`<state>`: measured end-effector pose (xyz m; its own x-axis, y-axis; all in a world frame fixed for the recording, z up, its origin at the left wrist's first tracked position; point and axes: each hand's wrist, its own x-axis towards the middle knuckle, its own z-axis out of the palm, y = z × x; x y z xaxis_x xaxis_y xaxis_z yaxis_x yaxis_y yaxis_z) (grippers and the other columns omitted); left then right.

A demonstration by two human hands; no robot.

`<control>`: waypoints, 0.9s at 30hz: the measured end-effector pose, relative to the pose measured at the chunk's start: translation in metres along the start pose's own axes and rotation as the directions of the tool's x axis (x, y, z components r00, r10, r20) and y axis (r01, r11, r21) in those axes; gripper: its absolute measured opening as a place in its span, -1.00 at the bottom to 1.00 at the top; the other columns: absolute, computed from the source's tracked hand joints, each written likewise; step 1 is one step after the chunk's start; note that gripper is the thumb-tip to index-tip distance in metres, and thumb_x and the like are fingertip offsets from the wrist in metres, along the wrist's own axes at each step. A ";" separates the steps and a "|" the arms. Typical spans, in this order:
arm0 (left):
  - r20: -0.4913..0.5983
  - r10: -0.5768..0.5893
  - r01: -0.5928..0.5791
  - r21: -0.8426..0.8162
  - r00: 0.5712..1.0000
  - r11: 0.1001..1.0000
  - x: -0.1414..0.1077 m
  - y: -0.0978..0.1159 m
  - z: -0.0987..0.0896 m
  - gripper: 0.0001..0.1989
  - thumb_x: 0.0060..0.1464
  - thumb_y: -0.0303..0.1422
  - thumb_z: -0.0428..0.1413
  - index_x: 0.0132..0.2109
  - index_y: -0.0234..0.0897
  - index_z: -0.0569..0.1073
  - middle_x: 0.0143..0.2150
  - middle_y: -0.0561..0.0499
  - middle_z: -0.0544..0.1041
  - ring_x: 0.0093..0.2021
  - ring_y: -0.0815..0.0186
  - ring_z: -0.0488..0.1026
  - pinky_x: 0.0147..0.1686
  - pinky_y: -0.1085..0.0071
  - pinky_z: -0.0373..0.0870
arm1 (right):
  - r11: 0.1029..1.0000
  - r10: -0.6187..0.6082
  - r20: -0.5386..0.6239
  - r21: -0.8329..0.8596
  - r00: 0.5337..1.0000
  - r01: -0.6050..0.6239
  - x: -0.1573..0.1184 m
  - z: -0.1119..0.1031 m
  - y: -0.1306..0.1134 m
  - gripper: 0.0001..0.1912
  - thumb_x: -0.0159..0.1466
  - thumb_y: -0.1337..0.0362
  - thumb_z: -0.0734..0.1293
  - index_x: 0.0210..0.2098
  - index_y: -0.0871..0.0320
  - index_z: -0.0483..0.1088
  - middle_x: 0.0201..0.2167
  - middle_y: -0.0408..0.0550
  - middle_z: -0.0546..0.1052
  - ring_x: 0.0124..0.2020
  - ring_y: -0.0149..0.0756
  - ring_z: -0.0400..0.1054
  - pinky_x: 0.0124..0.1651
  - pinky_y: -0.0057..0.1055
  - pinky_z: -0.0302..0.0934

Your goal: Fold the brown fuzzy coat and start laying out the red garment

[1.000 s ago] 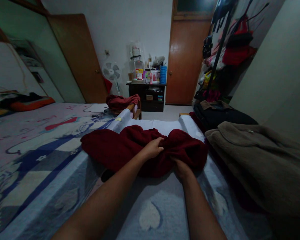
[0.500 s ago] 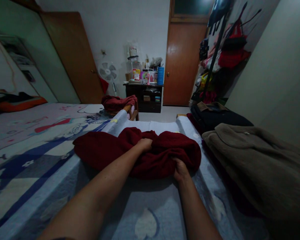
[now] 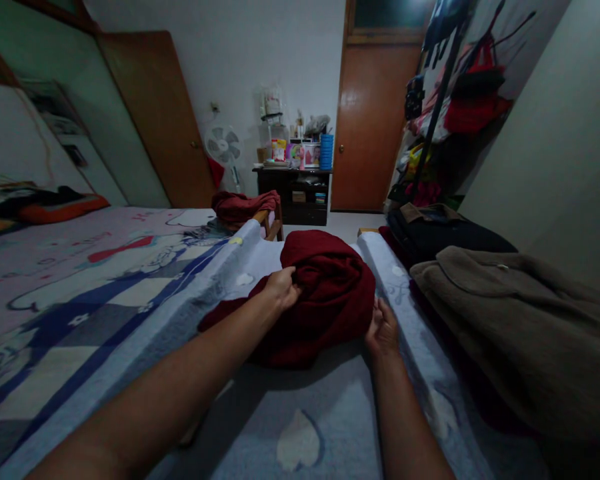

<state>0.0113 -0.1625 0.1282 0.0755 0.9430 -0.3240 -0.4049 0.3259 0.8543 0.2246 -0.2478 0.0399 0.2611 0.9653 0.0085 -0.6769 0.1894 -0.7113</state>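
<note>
A bunched dark red cloth [image 3: 330, 287], perhaps a garment, lies in loose folds over a light blue blanket [image 3: 260, 427] with pale heart shapes. My left hand [image 3: 283, 288] pinches the cloth near its middle left, fingers closed on a fold. At the cloth's right edge, my right hand [image 3: 383, 328] has its fingers curled round the fabric. One end of the cloth trails to the left behind my left forearm. Which part of the cloth each hand grips cannot be made out.
On the right lie a folded brown fleece garment [image 3: 510, 320] and a dark folded garment [image 3: 445, 230]. A patterned bed sheet [image 3: 105, 267] spreads to the left. Another reddish cloth [image 3: 243, 208] rests by a wooden frame. Farther back stand a fan [image 3: 224, 145] and a dark cabinet [image 3: 293, 200].
The red cloth has been gathered from a wide spread into a taller, narrower bunch. My left hand has moved slightly left, my right hand right to the cloth's edge.
</note>
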 end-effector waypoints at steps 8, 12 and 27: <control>0.132 0.291 -0.246 0.882 0.948 0.402 0.016 0.024 -0.052 -0.66 -0.05 -0.42 0.14 -0.06 -0.31 0.45 0.09 -0.16 0.48 0.17 0.06 0.35 0.15 0.23 0.27 | 0.765 -0.295 -0.109 -0.621 0.949 0.167 0.012 -0.022 0.033 -0.25 0.01 0.07 0.47 0.15 0.08 0.26 0.22 0.01 0.34 0.33 -0.08 0.06 0.34 -0.09 -0.04; 0.100 0.285 -0.199 0.918 0.953 0.344 0.037 0.020 -0.082 -0.26 -0.28 -0.40 0.30 0.13 -0.41 0.32 0.28 -0.34 0.26 0.32 -0.07 0.15 0.24 0.18 0.13 | 0.573 -0.364 -0.047 -0.799 0.930 0.184 0.005 -0.013 0.050 -0.06 -0.09 0.03 0.53 0.21 0.15 0.20 0.36 0.14 0.08 0.42 0.06 -0.33 0.41 0.00 -0.44; 0.354 -0.146 -0.260 0.860 0.924 0.438 0.029 -0.029 -0.051 -0.67 -0.37 -0.40 0.27 -0.30 -0.31 0.56 -0.35 -0.03 0.63 -0.25 0.08 0.53 -0.24 0.31 0.45 | 0.683 -0.044 0.113 -0.721 0.993 0.113 -0.022 0.055 0.047 0.26 -0.05 0.19 0.47 0.40 0.12 -0.40 0.37 0.16 0.05 0.33 -0.09 0.06 0.34 -0.10 -0.07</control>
<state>-0.0209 -0.1480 0.0737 0.4512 0.8472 -0.2805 0.5869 -0.0449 0.8084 0.1489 -0.2499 0.0452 0.2114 0.9701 0.1193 0.0633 0.1082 -0.9921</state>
